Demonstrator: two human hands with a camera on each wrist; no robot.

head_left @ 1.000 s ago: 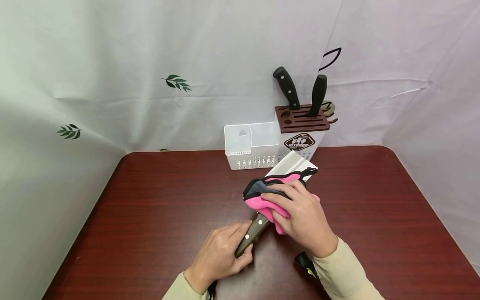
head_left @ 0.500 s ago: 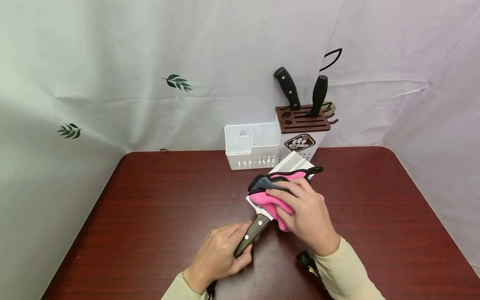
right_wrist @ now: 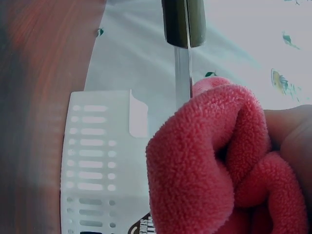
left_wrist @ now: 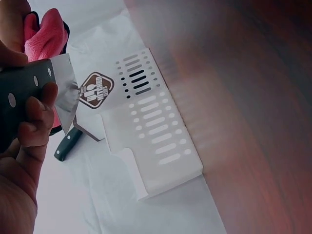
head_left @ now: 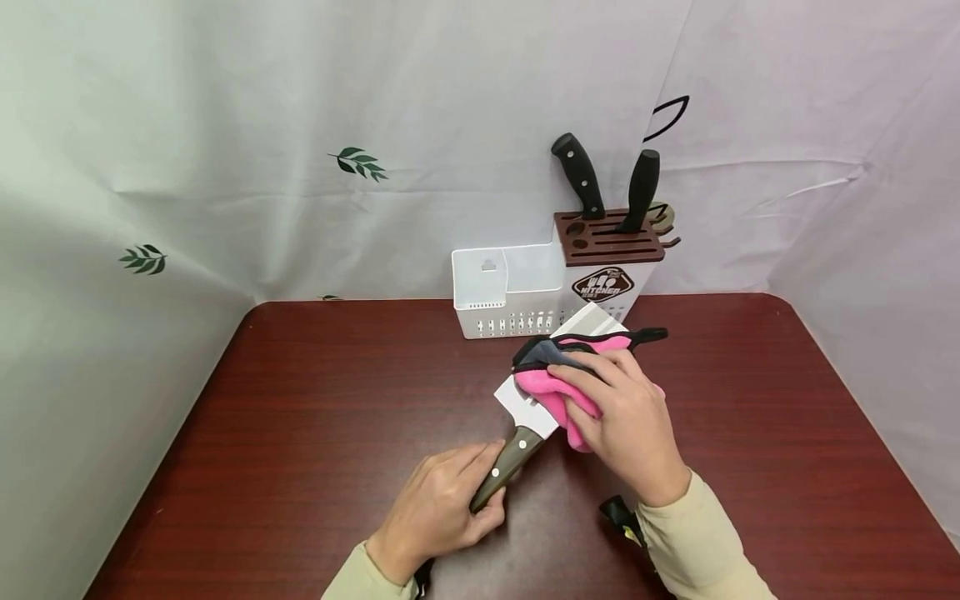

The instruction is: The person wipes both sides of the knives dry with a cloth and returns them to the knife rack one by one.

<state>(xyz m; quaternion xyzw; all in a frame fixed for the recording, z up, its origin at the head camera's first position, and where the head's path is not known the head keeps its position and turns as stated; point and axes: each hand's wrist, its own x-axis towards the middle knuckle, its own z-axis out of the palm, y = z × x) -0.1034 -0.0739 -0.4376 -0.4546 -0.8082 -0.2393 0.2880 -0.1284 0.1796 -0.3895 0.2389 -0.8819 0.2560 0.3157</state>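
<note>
My left hand (head_left: 438, 504) grips the dark riveted handle (head_left: 510, 467) of a cleaver, whose broad pale blade (head_left: 522, 408) slants up and away to the right. Around the middle of that blade lies a folded pink cloth (head_left: 543, 387) with black edging and a grey side. My right hand (head_left: 630, 425) holds the cloth against the blade, covering part of it; the blade's square far end shows past the cloth. In the right wrist view, the fluffy cloth (right_wrist: 190, 156) hides most of the blade below the handle (right_wrist: 183, 22).
Behind the blade stands a white rack (head_left: 510, 321) with a brown slotted top (head_left: 607, 250). Two black-handled knives (head_left: 577, 175) stick up from its slots. The reddish-brown table (head_left: 322, 400) ends at a white curtain (head_left: 225, 125).
My right hand has slid the cloth up and right along the blade, away from the handle, so more blade shows near the handle. My left hand keeps its grip, almost still.
</note>
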